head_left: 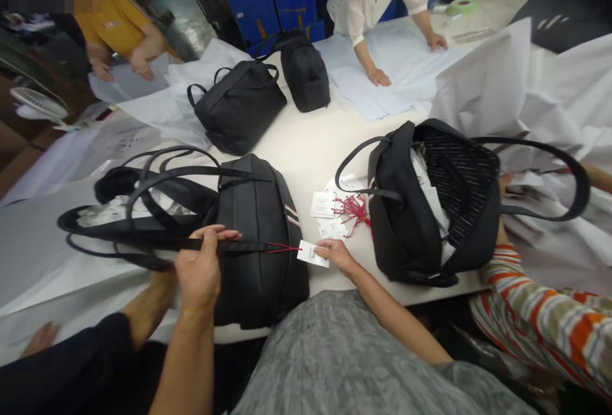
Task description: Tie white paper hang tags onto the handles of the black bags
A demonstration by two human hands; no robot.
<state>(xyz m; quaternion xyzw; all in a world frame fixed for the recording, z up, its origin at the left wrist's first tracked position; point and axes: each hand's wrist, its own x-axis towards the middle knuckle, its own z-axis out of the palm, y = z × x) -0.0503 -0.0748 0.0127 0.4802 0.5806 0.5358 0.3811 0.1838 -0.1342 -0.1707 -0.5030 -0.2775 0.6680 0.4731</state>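
My left hand (pixel 199 268) is closed around the strap (pixel 243 246) of a black bag (pixel 253 211) that stands in front of me. A white hang tag (pixel 312 254) is pinched in my right hand (pixel 337 255). Its red string runs taut from the tag to the strap. Just beyond my right hand lies a pile of white tags (pixel 325 204) with a bunch of red strings (pixel 354 211). To the right, another black bag (pixel 392 224) sits with its top spread, showing a striped lining and white paper inside.
At left, a co-worker's arm (pixel 153 303) reaches beside an unzipped black bag (pixel 191 201) with paper inside. A striped sleeve (pixel 530 294) is behind the right bag. Two black bags (pixel 243 109) stand farther back. Across the table (pixel 325 138), two people handle white sheets (pixel 387 71).
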